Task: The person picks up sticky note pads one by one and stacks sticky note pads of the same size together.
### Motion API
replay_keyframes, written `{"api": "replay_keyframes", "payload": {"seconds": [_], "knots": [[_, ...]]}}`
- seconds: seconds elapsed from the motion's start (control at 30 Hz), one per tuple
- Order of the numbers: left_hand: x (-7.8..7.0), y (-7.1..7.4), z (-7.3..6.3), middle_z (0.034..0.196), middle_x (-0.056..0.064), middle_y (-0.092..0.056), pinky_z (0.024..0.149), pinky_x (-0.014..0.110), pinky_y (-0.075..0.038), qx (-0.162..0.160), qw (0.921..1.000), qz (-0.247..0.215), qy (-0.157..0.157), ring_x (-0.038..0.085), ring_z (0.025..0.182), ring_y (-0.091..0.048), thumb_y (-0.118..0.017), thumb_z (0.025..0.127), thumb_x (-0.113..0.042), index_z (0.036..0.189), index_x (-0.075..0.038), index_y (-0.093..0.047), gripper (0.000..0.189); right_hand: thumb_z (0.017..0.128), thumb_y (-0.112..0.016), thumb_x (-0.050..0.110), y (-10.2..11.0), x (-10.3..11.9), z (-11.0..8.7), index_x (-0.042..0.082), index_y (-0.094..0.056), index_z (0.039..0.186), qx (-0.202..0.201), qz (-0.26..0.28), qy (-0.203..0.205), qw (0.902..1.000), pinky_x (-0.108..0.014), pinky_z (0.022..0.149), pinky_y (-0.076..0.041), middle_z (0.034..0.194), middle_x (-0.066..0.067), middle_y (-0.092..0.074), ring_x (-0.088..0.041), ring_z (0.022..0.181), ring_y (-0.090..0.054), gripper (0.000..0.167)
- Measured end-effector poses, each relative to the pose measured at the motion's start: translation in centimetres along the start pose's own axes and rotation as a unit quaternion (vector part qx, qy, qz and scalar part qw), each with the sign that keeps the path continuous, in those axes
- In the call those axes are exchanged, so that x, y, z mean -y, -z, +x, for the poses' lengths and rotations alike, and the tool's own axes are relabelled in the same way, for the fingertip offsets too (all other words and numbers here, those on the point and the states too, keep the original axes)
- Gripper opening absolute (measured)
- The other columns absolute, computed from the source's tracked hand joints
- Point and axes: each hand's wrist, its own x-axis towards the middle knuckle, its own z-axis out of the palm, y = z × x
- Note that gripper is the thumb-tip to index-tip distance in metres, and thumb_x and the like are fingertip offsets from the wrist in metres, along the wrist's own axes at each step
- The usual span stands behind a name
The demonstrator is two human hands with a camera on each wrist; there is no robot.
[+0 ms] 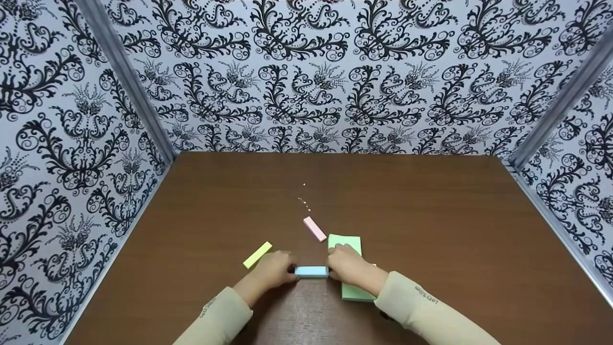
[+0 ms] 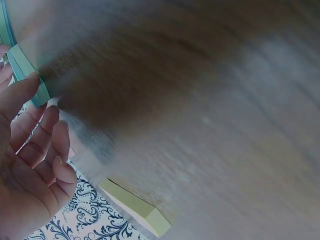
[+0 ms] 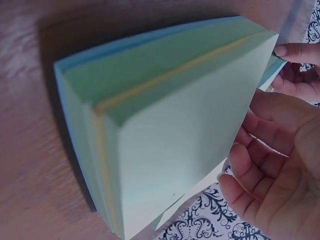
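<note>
A narrow light-blue sticky-note pad point(image 1: 311, 272) lies crosswise between both hands near the front of the table. Its left end is pinched by the left hand point(image 1: 275, 269), thumb on the near side in the left wrist view. At its other end, the right hand point(image 1: 349, 263) grips the pad, the fingertips partly hidden. Under the right hand and wrist is a thick green sticky-note stack point(image 1: 345, 241); the right wrist view shows blue, green and yellowish layers in this stack point(image 3: 175, 120). Just beyond the left hand lies a narrow yellow pad point(image 1: 257, 255).
A narrow pink pad point(image 1: 314, 229) lies farther back, between the hands. Small pale bits point(image 1: 305, 202) are scattered behind it on the brown table point(image 1: 412, 201). Patterned walls point(image 1: 306, 96) rise at the back and both sides.
</note>
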Motion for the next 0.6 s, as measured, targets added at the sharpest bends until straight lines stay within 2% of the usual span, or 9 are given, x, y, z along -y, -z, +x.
{"api": "replay_keyframes", "payload": {"seconds": [0.13,0.23,0.37,0.6], "knots": [[-0.05,-0.03,0.01,0.068,-0.004,-0.052,0.055,0.028,-0.041,-0.002,1.0,0.003,0.002,0.008,0.06,-0.045,-0.071,0.076,-0.026,0.075,-0.012,-0.061,0.017,0.076,-0.07,0.014,0.01,-0.06,-0.02,0.014,-0.068,0.076,0.003,0.014,-0.003,0.9999,-0.03,0.053,-0.034,0.076,-0.001,-0.062,-0.019,0.061,-0.047,0.002],[-0.05,-0.11,-0.03,0.068,-0.004,-0.051,0.055,0.028,-0.042,-0.005,1.0,0.005,0.001,0.008,0.06,-0.045,-0.071,0.076,-0.026,0.074,-0.013,-0.061,0.017,0.076,-0.07,0.016,0.06,-0.01,0.01,0.013,-0.065,0.069,0.012,0.003,-0.009,0.9999,-0.031,0.053,-0.034,0.074,-0.001,-0.061,-0.019,0.061,-0.048,0.009],[0.02,-0.28,-0.08,0.069,-0.004,-0.051,0.055,0.029,-0.042,-0.011,0.9999,0.007,-0.005,0.01,0.061,-0.047,-0.07,0.075,-0.025,0.074,-0.012,-0.06,0.016,0.076,-0.07,0.018,0.05,0.06,0.07,0.013,-0.064,0.067,0.016,-0.014,-0.011,0.9997,-0.03,0.052,-0.033,0.071,-0.001,-0.059,-0.019,0.061,-0.047,0.012],[0.11,-0.42,-0.24,0.068,-0.004,-0.051,0.054,0.029,-0.04,-0.024,0.9996,0.004,-0.016,0.009,0.061,-0.045,-0.07,0.074,-0.023,0.074,-0.013,-0.059,0.015,0.074,-0.071,0.019,-0.12,0.12,-0.01,0.015,-0.066,0.073,0.002,-0.032,-0.002,0.9995,-0.03,0.052,-0.033,0.073,-0.001,-0.059,-0.02,0.062,-0.048,0.007]]}}
